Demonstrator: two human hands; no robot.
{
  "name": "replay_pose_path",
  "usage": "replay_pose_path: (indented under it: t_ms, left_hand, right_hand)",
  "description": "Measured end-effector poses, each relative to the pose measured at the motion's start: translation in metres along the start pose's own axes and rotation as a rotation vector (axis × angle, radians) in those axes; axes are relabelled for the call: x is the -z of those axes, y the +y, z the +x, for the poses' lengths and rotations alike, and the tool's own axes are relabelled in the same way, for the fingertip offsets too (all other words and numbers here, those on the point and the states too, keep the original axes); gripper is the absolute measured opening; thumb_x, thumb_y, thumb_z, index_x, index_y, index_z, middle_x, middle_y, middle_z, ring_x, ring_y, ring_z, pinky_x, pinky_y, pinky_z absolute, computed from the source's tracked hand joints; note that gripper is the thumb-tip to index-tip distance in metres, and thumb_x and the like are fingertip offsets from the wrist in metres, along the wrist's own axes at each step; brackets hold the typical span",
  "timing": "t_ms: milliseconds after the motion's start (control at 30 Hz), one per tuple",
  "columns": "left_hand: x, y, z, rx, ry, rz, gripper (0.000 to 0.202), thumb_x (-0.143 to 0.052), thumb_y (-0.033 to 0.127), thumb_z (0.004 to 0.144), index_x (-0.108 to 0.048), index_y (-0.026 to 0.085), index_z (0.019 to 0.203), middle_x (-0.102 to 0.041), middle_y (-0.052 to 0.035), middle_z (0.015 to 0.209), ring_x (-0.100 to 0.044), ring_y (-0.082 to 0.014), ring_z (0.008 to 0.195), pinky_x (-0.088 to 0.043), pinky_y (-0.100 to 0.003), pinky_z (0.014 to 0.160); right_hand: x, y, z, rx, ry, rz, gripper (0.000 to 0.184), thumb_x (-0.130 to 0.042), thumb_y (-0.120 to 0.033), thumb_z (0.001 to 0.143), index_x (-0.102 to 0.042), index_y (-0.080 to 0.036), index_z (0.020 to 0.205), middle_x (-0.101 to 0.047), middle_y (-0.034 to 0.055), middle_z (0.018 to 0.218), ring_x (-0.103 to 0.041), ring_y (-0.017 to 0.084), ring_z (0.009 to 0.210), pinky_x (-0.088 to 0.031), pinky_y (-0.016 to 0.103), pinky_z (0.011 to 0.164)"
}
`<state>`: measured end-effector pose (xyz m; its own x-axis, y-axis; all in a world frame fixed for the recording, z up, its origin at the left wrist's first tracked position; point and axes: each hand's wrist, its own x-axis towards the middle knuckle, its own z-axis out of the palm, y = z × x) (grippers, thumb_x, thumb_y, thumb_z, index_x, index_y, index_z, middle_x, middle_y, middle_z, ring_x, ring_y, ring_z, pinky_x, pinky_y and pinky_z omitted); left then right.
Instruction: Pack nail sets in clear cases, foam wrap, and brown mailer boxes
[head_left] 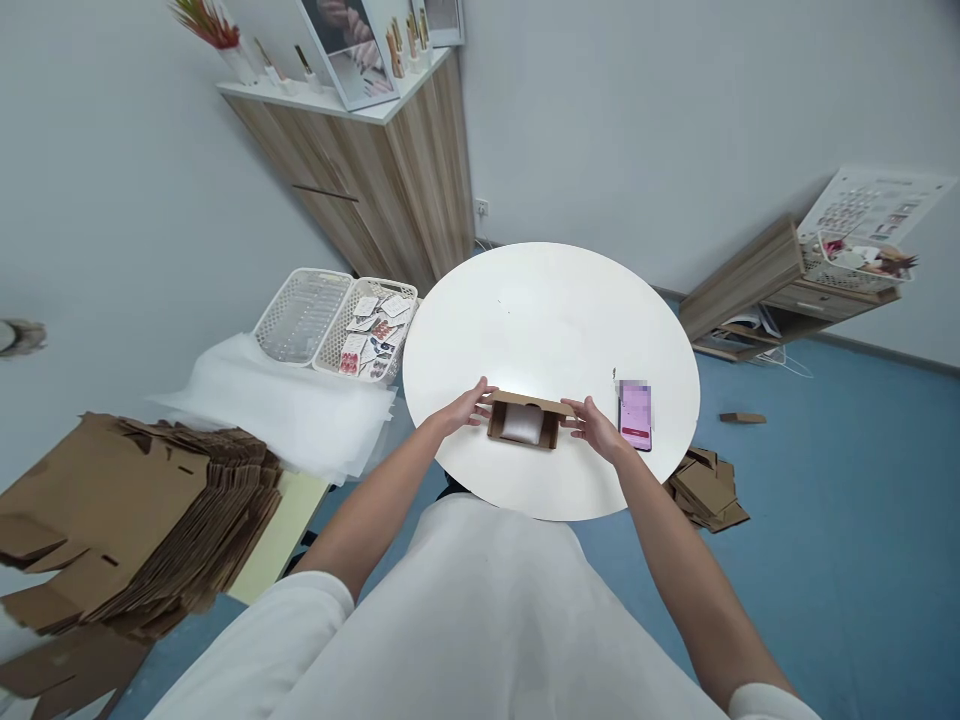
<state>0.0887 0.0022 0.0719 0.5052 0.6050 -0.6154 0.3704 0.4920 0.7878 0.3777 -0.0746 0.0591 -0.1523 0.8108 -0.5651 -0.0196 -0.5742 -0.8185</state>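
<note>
A small brown cardboard box [557,433] sits on the white round table [555,320] in front of me, its lid raised partway. Inside lies a white wrapped packet [523,424]; what it contains is hidden. My left hand [466,407] grips the left end of the lid, thumb on top and fingers beside the box. At the opposite end, my right hand [592,424] holds the lid's right corner with bent fingers. A phone [636,415] with a lit pinkish screen lies on the table just right of my right hand.
Left of the table stand white baskets [367,328], one with several small cards, beside white wrapping sheets [277,400] and a stack of flat cardboard boxes [135,510]. Folded cardboard [709,490] lies on the floor at right. Wooden cabinets [375,180] line the wall.
</note>
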Motion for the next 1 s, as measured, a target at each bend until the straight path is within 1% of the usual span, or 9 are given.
replay_pose_path:
  t_ms: [100,233,367,467,567,667,767,900,1000]
  left_hand:
    - [-0.006,-0.003,-0.006,0.028,0.026,0.069,0.059,-0.031,0.067,0.073,-0.048,0.026,0.111,-0.048,-0.0061,0.122,-0.053,-0.0197,0.092,-0.039,-0.030,0.074]
    - [-0.014,-0.006,-0.007,0.022,0.042,0.049,0.057,-0.032,0.065,0.073,-0.050,0.024,0.108,-0.052,-0.0068,0.115,-0.055,-0.0192,0.089,-0.040,-0.029,0.071]
    - [-0.017,-0.007,-0.003,0.007,0.082,0.077,0.054,-0.036,0.061,0.074,-0.049,0.024,0.111,-0.054,-0.0061,0.112,-0.057,-0.0193,0.089,-0.041,-0.028,0.069]
    - [-0.019,-0.014,0.002,-0.037,0.160,0.147,0.053,-0.046,0.054,0.072,-0.046,0.023,0.115,-0.054,-0.0070,0.113,-0.056,-0.0196,0.092,-0.042,-0.027,0.070]
    - [-0.023,-0.030,0.008,-0.074,0.293,0.256,0.058,-0.055,0.045,0.069,-0.042,0.019,0.119,-0.051,-0.0104,0.117,-0.055,-0.0194,0.095,-0.043,-0.026,0.073]
    - [-0.029,-0.046,0.013,-0.036,0.361,0.408,0.059,-0.054,0.042,0.070,-0.039,0.017,0.122,-0.052,-0.0113,0.116,-0.055,-0.0198,0.095,-0.042,-0.027,0.075]
    - [-0.036,-0.055,0.016,-0.021,0.400,0.541,0.058,-0.053,0.039,0.071,-0.037,0.016,0.122,-0.054,-0.0112,0.113,-0.053,-0.0208,0.098,-0.041,-0.028,0.078]
    - [-0.045,-0.057,0.016,-0.011,0.523,0.663,0.054,-0.052,0.038,0.071,-0.040,0.017,0.120,-0.051,-0.0106,0.116,-0.047,-0.0243,0.107,-0.038,-0.033,0.082]
    - [-0.049,-0.058,0.011,-0.072,0.618,0.723,0.048,-0.051,0.038,0.072,-0.044,0.019,0.116,-0.048,-0.0097,0.118,-0.042,-0.0256,0.110,-0.035,-0.035,0.085]
  right_hand:
    - [-0.004,0.002,-0.007,-0.018,0.002,-0.032,0.050,-0.037,-0.057,0.077,-0.047,-0.029,0.118,-0.049,0.0030,0.120,-0.055,0.020,0.098,-0.044,0.027,0.075]
    - [-0.011,0.003,-0.009,-0.021,0.022,0.020,0.048,-0.040,-0.055,0.077,-0.046,-0.030,0.118,-0.048,0.0033,0.121,-0.058,0.020,0.094,-0.045,0.028,0.075]
    - [-0.010,0.004,-0.005,-0.012,0.062,-0.013,0.044,-0.048,-0.050,0.074,-0.051,-0.028,0.113,-0.052,0.0034,0.117,-0.056,0.019,0.095,-0.045,0.030,0.076]
    - [-0.008,0.009,0.000,0.033,0.093,-0.063,0.044,-0.056,-0.042,0.070,-0.052,-0.027,0.111,-0.052,0.0048,0.117,-0.053,0.018,0.098,-0.046,0.030,0.077]
    - [-0.008,0.021,0.004,0.047,0.224,-0.142,0.052,-0.061,-0.036,0.066,-0.050,-0.023,0.114,-0.051,0.0085,0.116,-0.054,0.018,0.094,-0.046,0.030,0.075]
    - [-0.013,0.036,0.009,0.026,0.368,-0.275,0.055,-0.060,-0.034,0.064,-0.047,-0.020,0.115,-0.053,0.0087,0.109,-0.057,0.016,0.084,-0.045,0.031,0.073]
    - [-0.020,0.049,0.013,0.004,0.419,-0.381,0.053,-0.057,-0.034,0.064,-0.047,-0.020,0.115,-0.055,0.0070,0.103,-0.057,0.015,0.080,-0.045,0.030,0.071]
    - [-0.029,0.054,0.013,0.067,0.473,-0.486,0.050,-0.052,-0.035,0.067,-0.047,-0.019,0.114,-0.056,0.0072,0.102,-0.055,0.017,0.087,-0.044,0.032,0.076]
    - [-0.034,0.055,0.004,0.163,0.519,-0.545,0.049,-0.049,-0.036,0.070,-0.046,-0.018,0.115,-0.054,0.0084,0.109,-0.052,0.019,0.098,-0.041,0.033,0.083]
